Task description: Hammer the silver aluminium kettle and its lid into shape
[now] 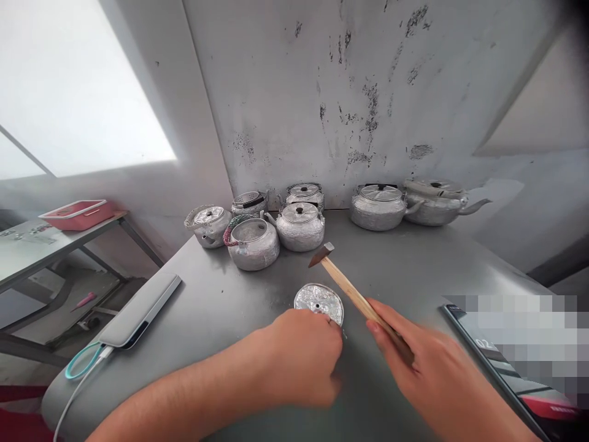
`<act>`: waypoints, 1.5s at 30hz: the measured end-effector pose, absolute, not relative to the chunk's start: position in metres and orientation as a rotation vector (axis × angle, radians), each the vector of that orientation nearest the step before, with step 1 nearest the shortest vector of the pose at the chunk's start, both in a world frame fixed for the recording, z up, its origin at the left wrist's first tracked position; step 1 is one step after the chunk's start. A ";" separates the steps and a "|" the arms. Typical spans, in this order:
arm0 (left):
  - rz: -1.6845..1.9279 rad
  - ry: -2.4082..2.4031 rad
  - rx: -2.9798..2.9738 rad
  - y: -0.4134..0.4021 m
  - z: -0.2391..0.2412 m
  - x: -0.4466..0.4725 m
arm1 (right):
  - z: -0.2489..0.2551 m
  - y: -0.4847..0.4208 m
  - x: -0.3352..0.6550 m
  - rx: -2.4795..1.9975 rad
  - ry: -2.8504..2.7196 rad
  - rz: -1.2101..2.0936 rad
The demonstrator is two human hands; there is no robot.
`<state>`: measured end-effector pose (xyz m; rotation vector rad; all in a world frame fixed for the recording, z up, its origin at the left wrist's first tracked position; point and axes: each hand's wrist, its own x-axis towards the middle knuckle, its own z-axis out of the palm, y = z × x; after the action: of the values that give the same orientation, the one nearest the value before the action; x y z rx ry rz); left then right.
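Note:
A small round silver lid (317, 301) lies flat on the grey metal table (414, 270). My left hand (301, 356) is closed in a fist at the lid's near edge, pinching it or something small on it. My right hand (430, 368) grips the wooden handle of a small hammer (343, 279), whose dark head hangs raised above and behind the lid. An open kettle (253, 244) with no lid and a wrapped handle stands just behind the lid.
Several lidded aluminium kettles (380, 205) line the wall at the back. A power bank (140, 310) with a white cable lies at the left edge. A phone (515, 362) lies at the right. A side table with a red tray (78, 213) stands far left.

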<state>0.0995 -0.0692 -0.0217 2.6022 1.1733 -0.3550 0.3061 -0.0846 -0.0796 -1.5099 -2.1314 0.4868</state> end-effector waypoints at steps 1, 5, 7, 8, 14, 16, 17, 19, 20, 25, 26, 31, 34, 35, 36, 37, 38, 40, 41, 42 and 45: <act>-0.312 1.185 2.573 -0.065 -0.018 0.095 | -0.078 -0.084 0.307 -1.530 -2.095 0.540; 0.022 1.452 2.503 -0.047 -0.012 0.078 | -0.067 -0.083 0.307 -1.504 -1.865 0.986; 0.153 1.667 2.476 -0.044 -0.025 0.075 | -0.062 -0.083 0.306 -1.428 -1.745 1.209; 0.177 1.715 2.459 -0.045 -0.034 0.076 | -0.060 -0.083 0.306 -1.395 -1.695 1.279; 0.292 1.664 2.361 -0.041 -0.081 0.085 | -0.044 -0.084 0.303 -1.446 -1.663 1.399; 0.276 1.587 2.330 -0.032 -0.080 0.080 | -0.039 -0.084 0.301 -1.490 -1.648 1.400; 0.275 1.537 2.315 -0.027 -0.079 0.076 | -0.038 -0.084 0.300 -1.502 -1.628 1.414; 0.262 1.424 2.273 -0.018 -0.076 0.069 | -0.040 -0.084 0.297 -1.527 -1.594 1.452; 0.266 1.383 2.251 -0.015 -0.077 0.066 | -0.043 -0.084 0.296 -1.540 -1.580 1.471; 0.471 1.405 2.145 -0.015 -0.090 0.061 | -0.072 -0.086 0.292 -1.575 -1.607 1.502; 0.505 1.410 2.136 -0.016 -0.093 0.062 | -0.077 -0.087 0.292 -1.566 -1.623 1.507; 0.563 1.390 2.184 -0.019 -0.096 0.065 | -0.095 -0.087 0.290 -1.561 -1.650 1.491; 0.564 1.408 2.195 -0.018 -0.095 0.065 | -0.097 -0.083 0.288 -1.601 -1.675 1.445; 0.562 1.414 2.198 -0.018 -0.095 0.066 | -0.097 -0.082 0.288 -1.616 -1.682 1.428; 0.560 1.417 2.205 -0.018 -0.095 0.066 | -0.096 -0.081 0.288 -1.626 -1.687 1.419; 0.560 1.418 2.215 -0.019 -0.095 0.066 | -0.095 -0.080 0.288 -1.632 -1.696 1.417; 0.559 1.417 2.227 -0.019 -0.096 0.066 | -0.094 -0.080 0.288 -1.633 -1.710 1.419; 0.562 1.416 2.250 -0.020 -0.096 0.067 | -0.092 -0.079 0.288 -1.629 -1.742 1.424; 0.566 1.420 2.256 -0.021 -0.096 0.068 | -0.092 -0.079 0.288 -1.628 -1.754 1.419; 0.572 1.426 2.259 -0.021 -0.097 0.068 | -0.093 -0.079 0.289 -1.626 -1.763 1.405; 0.599 1.447 2.251 -0.022 -0.098 0.069 | -0.097 -0.080 0.290 -1.590 -1.798 1.355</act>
<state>0.0692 -0.0217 -0.0979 2.2510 1.4470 0.5991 0.2901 -0.0796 -0.0974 -1.5901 -1.7984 1.3551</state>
